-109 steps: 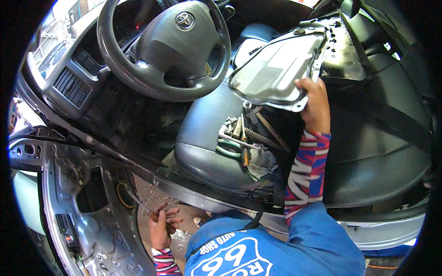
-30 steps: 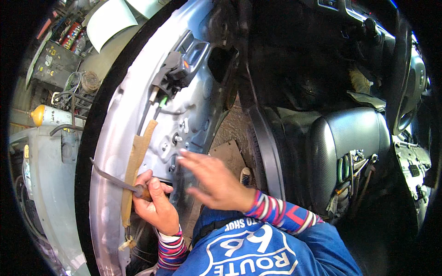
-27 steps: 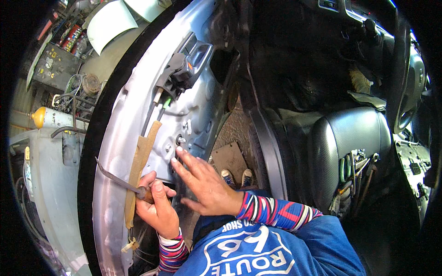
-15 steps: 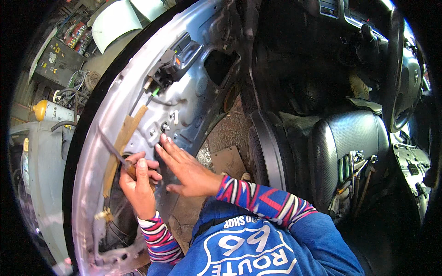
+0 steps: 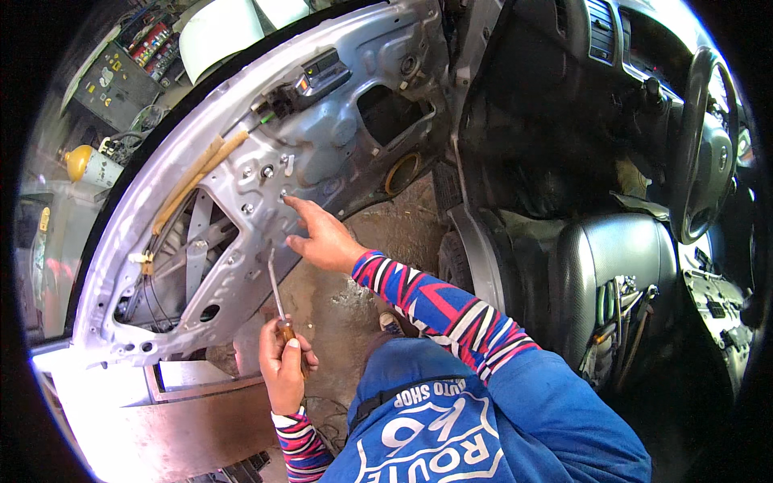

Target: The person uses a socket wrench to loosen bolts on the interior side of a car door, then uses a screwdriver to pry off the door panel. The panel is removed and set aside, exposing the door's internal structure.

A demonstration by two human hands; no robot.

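Observation:
My left hand (image 5: 283, 369) is wrapped round the amber handle of a screwdriver (image 5: 277, 286). The thin shaft points up toward the lower edge of a bare silver car door (image 5: 342, 129). Over the door's middle, my right hand (image 5: 328, 241) stretches its index finger to a small bolt (image 5: 283, 195), the thumb held apart. The fingertip seems to touch the bolt; its other fingers are partly hidden. Beyond this hand sits the black inner door handle (image 5: 324, 74). Tan-sleeved cables (image 5: 200, 177) run along the door from it.
To the right is a black seat (image 5: 624, 245) with several hand tools (image 5: 624, 314) lying on it, and a steering wheel (image 5: 692, 145) beyond. A yellow-topped cylinder (image 5: 79, 163) and a grey cabinet (image 5: 117, 87) stand left of the door. Shiny concrete floor (image 5: 354, 298) shows below the door.
My left hand has drawn back from the door with the screwdriver, lower and nearer my body. My right hand's flat fingers have changed to a pointing index finger at the bolt. The view has shifted.

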